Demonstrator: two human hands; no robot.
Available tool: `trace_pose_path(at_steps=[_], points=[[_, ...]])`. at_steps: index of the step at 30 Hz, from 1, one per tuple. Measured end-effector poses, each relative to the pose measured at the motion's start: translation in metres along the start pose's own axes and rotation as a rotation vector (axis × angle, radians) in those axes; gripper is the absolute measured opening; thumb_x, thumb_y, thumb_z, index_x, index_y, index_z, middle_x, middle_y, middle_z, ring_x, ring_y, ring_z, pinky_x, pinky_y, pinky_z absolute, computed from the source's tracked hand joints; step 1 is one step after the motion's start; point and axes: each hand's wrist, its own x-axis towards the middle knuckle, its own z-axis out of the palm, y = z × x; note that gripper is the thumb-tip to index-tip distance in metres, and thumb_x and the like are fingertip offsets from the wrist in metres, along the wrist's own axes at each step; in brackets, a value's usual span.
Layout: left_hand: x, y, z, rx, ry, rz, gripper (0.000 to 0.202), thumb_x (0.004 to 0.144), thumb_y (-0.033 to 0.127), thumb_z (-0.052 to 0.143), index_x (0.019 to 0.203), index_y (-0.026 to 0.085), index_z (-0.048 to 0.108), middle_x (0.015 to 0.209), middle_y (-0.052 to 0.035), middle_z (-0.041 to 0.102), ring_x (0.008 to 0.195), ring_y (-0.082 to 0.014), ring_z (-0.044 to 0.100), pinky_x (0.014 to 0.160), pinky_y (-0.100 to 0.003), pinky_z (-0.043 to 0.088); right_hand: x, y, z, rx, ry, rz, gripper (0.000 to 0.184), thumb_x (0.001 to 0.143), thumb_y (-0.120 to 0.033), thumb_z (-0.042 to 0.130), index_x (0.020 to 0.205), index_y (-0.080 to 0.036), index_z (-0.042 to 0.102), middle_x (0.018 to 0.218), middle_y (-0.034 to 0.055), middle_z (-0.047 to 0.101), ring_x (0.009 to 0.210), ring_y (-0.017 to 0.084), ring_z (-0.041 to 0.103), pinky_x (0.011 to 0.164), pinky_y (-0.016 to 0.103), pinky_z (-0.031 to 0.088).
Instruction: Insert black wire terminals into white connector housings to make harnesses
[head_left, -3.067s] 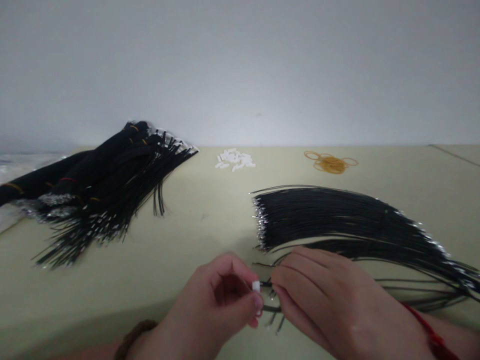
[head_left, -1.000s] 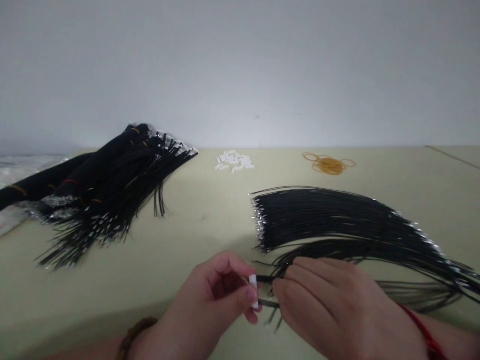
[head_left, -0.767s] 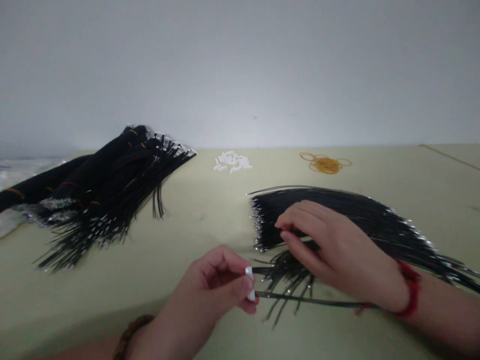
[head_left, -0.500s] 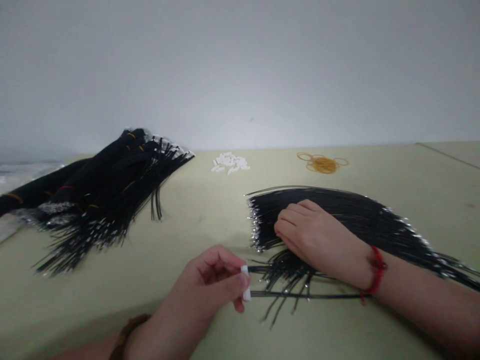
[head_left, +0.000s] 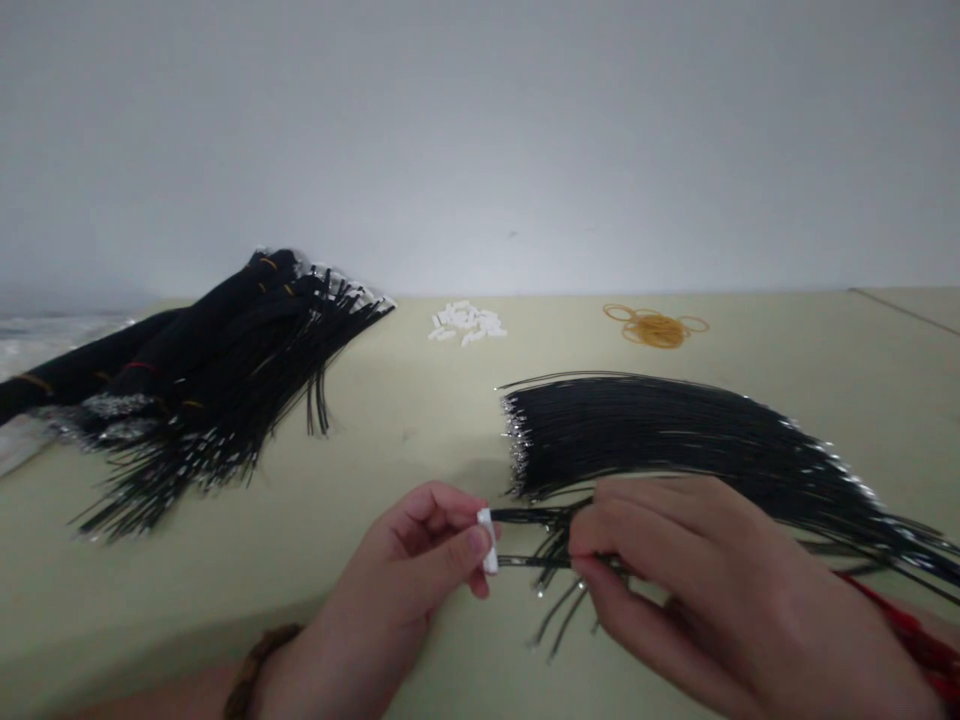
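Observation:
My left hand [head_left: 427,565] pinches a small white connector housing [head_left: 488,541] between thumb and fingertips. Black wires [head_left: 517,517] run out of its right side in two groups, one near each end. My right hand [head_left: 675,570] is closed on the wires just right of the housing, thumb against forefinger; its fingers hide how many it grips. Loose wire ends with shiny metal tips hang below, between the hands. Just behind my right hand lies a wide fan of black wires [head_left: 637,425] with silvery terminals along its left end.
At the left is a heap of bundled black wires [head_left: 225,350], some tied with bands. Several white connector housings [head_left: 466,322] lie in a small pile at the back. Yellow rubber bands [head_left: 658,328] lie to their right. A plain wall stands behind the table.
My right hand has come off the fan of wires, moving toward me, and now grips wires beside the housing. My left hand keeps the housing, raised slightly.

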Motion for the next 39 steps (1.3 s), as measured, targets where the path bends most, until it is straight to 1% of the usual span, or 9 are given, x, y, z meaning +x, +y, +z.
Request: trace_pose_path(at_steps=[2,7,14,20,27,31,35,39], points=[[0.001,-0.001,0.000,-0.007,-0.019,0.001,0.012,0.068,0.019,0.072,0.074,0.014,0.063,0.066,0.0025,0.058,0.056,-0.0073,0.051,0.056,-0.020,0.040,-0.001,-0.003,0.002,-0.041,0.021,-0.020,0.027,0.094,-0.017,0.033,0.078,-0.011,0.053,0.070,0.0014,0.045,0.067,0.004,0.039,0.065,0.018,0.026],[0.002,-0.001,0.000,-0.023,-0.053,0.002,0.011,0.069,0.020,0.072,0.076,0.015,0.065,0.065,0.0025,0.059,0.055,-0.0070,0.051,0.055,-0.019,0.039,-0.005,-0.003,0.011,-0.123,0.049,-0.039,0.032,0.095,-0.020,0.033,0.071,-0.011,0.053,0.067,0.0011,0.043,0.064,0.005,0.036,0.063,0.019,0.022],[0.001,-0.003,-0.002,-0.028,-0.074,-0.008,0.009,0.070,0.019,0.071,0.076,0.015,0.065,0.065,0.0025,0.060,0.055,-0.0071,0.053,0.056,-0.019,0.041,-0.001,-0.006,0.013,-0.125,0.032,-0.048,0.036,0.096,-0.019,0.031,0.070,-0.010,0.053,0.067,0.0016,0.043,0.064,0.004,0.037,0.063,0.020,0.021],[0.004,-0.003,-0.003,-0.015,-0.074,-0.018,0.010,0.069,0.019,0.072,0.076,0.015,0.065,0.064,0.0027,0.060,0.053,-0.0067,0.052,0.052,-0.018,0.039,-0.006,-0.006,0.015,-0.182,0.052,-0.085,0.037,0.098,-0.020,0.029,0.074,-0.011,0.056,0.069,0.0023,0.045,0.069,0.005,0.041,0.067,0.020,0.025],[0.001,-0.003,-0.003,-0.014,-0.061,-0.012,0.012,0.068,0.019,0.072,0.076,0.015,0.065,0.064,0.0024,0.060,0.053,-0.0071,0.052,0.053,-0.018,0.040,-0.004,-0.006,0.016,-0.185,0.050,-0.073,0.038,0.098,-0.020,0.028,0.074,-0.010,0.056,0.071,0.0019,0.046,0.069,0.004,0.040,0.067,0.021,0.024],[0.002,-0.004,-0.003,-0.021,-0.076,-0.007,0.012,0.067,0.019,0.073,0.074,0.014,0.065,0.063,0.0026,0.059,0.053,-0.0072,0.052,0.052,-0.018,0.040,-0.004,-0.007,0.017,-0.187,0.056,-0.036,0.035,0.096,-0.017,0.030,0.074,-0.011,0.056,0.071,0.0012,0.046,0.068,0.005,0.039,0.065,0.021,0.023],[0.004,-0.003,-0.003,-0.006,-0.058,-0.008,0.012,0.067,0.018,0.073,0.074,0.014,0.064,0.062,0.0025,0.059,0.053,-0.0073,0.052,0.052,-0.019,0.039,-0.007,-0.008,0.017,-0.178,0.024,-0.010,0.038,0.097,-0.022,0.029,0.072,-0.012,0.055,0.069,0.0012,0.045,0.065,0.006,0.038,0.063,0.021,0.021],[0.005,-0.007,-0.006,0.019,-0.087,0.008,0.011,0.069,0.018,0.072,0.075,0.015,0.064,0.063,0.0034,0.059,0.053,-0.0066,0.053,0.052,-0.018,0.040,-0.010,-0.011,0.020,-0.155,0.018,0.026,0.038,0.098,-0.022,0.029,0.071,-0.011,0.054,0.067,0.0014,0.044,0.063,0.006,0.036,0.061,0.021,0.019]])
